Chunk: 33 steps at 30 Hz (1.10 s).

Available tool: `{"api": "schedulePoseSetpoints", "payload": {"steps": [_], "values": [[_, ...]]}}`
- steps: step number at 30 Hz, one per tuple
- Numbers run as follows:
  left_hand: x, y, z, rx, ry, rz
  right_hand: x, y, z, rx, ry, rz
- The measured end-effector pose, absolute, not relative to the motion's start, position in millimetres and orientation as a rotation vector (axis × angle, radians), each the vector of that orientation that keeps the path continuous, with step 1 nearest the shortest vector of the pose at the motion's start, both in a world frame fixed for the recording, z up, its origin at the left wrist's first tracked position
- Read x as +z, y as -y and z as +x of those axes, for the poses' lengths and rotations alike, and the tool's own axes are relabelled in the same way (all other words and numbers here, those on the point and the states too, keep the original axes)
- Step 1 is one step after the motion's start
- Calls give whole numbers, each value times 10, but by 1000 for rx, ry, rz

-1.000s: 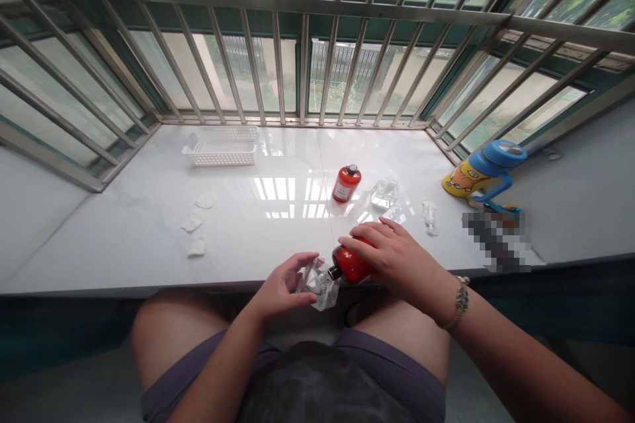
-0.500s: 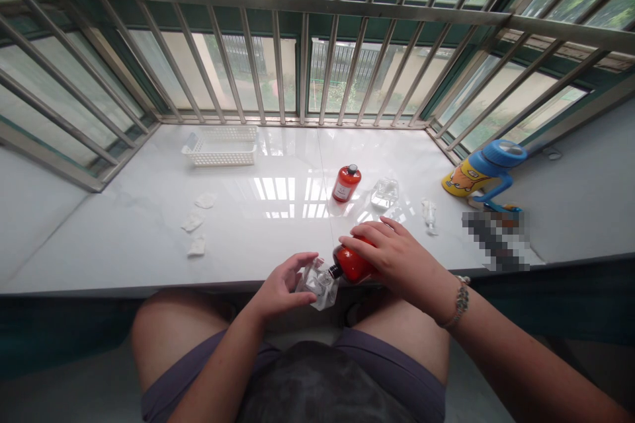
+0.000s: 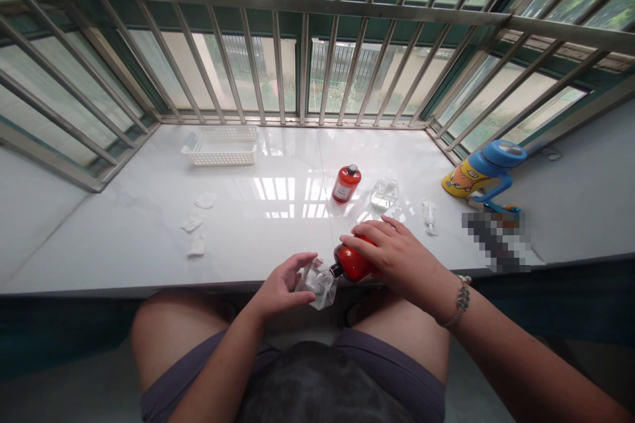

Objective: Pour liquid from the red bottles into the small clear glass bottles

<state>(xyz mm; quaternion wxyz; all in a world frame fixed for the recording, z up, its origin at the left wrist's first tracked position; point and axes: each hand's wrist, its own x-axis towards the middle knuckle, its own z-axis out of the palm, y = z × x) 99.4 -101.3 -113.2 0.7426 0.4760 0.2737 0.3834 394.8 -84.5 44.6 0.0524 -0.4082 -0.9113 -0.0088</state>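
Observation:
My left hand [image 3: 288, 287] grips a clear faceted bottle [image 3: 320, 285] between thumb and fingers, just past the counter's front edge. My right hand [image 3: 380, 248] is wrapped over a red bottle [image 3: 350, 264], which is tipped so its black neck points left and down. That neck meets the mouth of the clear bottle or sits right beside it; I cannot tell which. Whether liquid is flowing does not show. Beyond my right hand stand a second red bottle [image 3: 346, 186] with a dark cap and a white label, and another clear faceted bottle [image 3: 385, 193].
A white perforated basket [image 3: 221, 157] stands at the back left of the white counter [image 3: 133, 225]. Several crumpled white pieces [image 3: 193, 220] lie at left. At right are a small clear pump top [image 3: 430, 218], a blue-and-yellow flask [image 3: 476, 172] and a blurred dark object [image 3: 496, 241]. Metal bars [image 3: 302, 73] line the window.
Almost nothing differs. The red bottle's neck and the clear bottle have shifted very slightly, while both hands keep their hold.

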Motion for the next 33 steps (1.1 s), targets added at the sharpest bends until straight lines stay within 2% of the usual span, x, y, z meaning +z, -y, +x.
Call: {"api": "schedulePoseSetpoints", "payload": {"steps": [33], "values": [[-1168, 1003, 974, 844, -608, 1030, 505, 817, 3969, -115, 2790, -1260]]}}
